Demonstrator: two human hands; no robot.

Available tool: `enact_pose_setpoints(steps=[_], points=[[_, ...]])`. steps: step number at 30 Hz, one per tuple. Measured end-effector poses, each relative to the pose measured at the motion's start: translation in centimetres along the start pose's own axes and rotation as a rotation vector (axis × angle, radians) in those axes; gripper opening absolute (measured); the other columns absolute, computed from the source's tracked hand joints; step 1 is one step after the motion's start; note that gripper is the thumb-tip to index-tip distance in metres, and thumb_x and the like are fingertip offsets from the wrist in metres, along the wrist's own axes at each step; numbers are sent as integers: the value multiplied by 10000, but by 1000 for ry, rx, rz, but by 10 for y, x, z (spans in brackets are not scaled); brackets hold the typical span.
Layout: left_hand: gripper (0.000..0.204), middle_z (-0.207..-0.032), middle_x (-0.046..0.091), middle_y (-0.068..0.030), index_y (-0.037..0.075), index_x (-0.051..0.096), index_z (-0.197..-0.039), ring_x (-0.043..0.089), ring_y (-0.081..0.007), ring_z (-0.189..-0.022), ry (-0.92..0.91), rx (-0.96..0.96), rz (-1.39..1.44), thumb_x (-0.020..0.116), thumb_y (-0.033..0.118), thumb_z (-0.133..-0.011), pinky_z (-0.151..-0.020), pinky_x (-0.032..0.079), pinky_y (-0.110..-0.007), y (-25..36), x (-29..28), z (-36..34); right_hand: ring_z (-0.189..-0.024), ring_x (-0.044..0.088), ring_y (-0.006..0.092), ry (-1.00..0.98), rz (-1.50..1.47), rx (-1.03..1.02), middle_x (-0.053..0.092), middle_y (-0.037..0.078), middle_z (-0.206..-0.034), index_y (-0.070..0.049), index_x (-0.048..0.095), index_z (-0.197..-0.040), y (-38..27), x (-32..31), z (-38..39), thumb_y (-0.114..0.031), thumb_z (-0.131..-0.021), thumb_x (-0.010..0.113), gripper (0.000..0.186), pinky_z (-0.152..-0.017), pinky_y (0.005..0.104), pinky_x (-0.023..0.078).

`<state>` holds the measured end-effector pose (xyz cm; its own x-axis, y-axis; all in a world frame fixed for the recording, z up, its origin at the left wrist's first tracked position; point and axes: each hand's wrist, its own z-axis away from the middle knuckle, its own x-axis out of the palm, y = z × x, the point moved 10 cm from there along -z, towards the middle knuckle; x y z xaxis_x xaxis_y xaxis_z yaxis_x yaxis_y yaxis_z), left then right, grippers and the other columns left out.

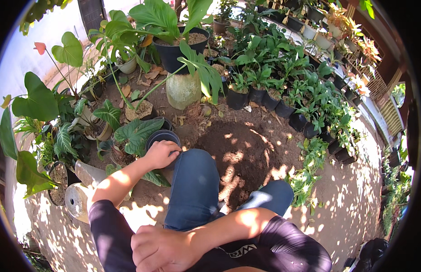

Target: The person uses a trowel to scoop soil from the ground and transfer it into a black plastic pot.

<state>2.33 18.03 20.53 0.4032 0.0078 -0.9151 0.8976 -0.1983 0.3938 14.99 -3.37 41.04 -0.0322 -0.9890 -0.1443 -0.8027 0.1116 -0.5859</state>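
Observation:
My left hand [163, 154] is closed over the near rim of an empty-looking black plant pot [163, 135], its fingertips beside my left knee. Part of the pot is hidden under the hand and behind the knee. My right forearm crosses my body, and my right hand [158, 249] is curled next to my left sleeve. Its palm is turned out of sight, so I cannot see whether anything is in it. Beyond and between my knees spreads a mound of dark loose soil [237, 156], dappled with sun.
Large-leaved plants crowd the left, with a broad leaf [138, 134] overhanging the pot. A big black pot [181, 47] stands on a stone pedestal [183, 90]. Rows of small potted plants [283, 102] curve along the right. A pale cylinder [77, 201] lies beside my left arm.

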Motion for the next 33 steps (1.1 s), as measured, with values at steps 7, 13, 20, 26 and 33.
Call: enact_pose_setpoints(steps=[7, 13, 20, 26, 33], points=[[185, -905, 623, -24, 133, 642, -989, 569, -192, -891, 212, 643, 366, 571, 163, -821, -817, 373, -347, 197, -82, -37, -764, 483, 230, -71, -500, 165, 509, 52, -752, -37, 524, -777, 6, -4, 16, -170, -846, 558, 154, -678, 365, 373], [127, -826, 582, -40, 107, 632, -811, 544, -208, -850, 123, 1454, 818, 574, 218, -792, -859, 356, -414, 397, -125, 57, -959, 546, 245, -21, 73, 654, 586, 102, -1001, -6, 589, -1030, 37, -64, 125, -147, -853, 565, 228, -885, 359, 399], [141, -820, 570, -54, 90, 614, -844, 541, -227, -835, -162, 1717, 1168, 570, 217, -800, -846, 373, -412, 462, -118, 98, -889, 586, 242, -67, 511, 1173, 601, 115, -953, -36, 595, -1030, 1, -128, 240, -197, -820, 595, 265, -802, 351, 464], [157, -814, 560, -65, 76, 598, -871, 539, -243, -823, -402, 1659, 1330, 567, 217, -808, -835, 387, -410, 458, -91, 111, -794, 607, 240, 253, 958, 1244, 604, 127, -840, -36, 611, -990, 4, -258, 268, -206, -802, 605, 254, -719, 320, 480], [199, -938, 589, -62, 112, 612, -977, 555, -240, -887, -132, 741, 749, 584, 203, -803, -746, 424, -377, 306, 23, 26, -817, 580, 125, 1121, 820, 969, 616, 71, -888, -48, 588, -1066, -30, -279, 315, -128, -843, 580, 238, -735, 241, 457]])
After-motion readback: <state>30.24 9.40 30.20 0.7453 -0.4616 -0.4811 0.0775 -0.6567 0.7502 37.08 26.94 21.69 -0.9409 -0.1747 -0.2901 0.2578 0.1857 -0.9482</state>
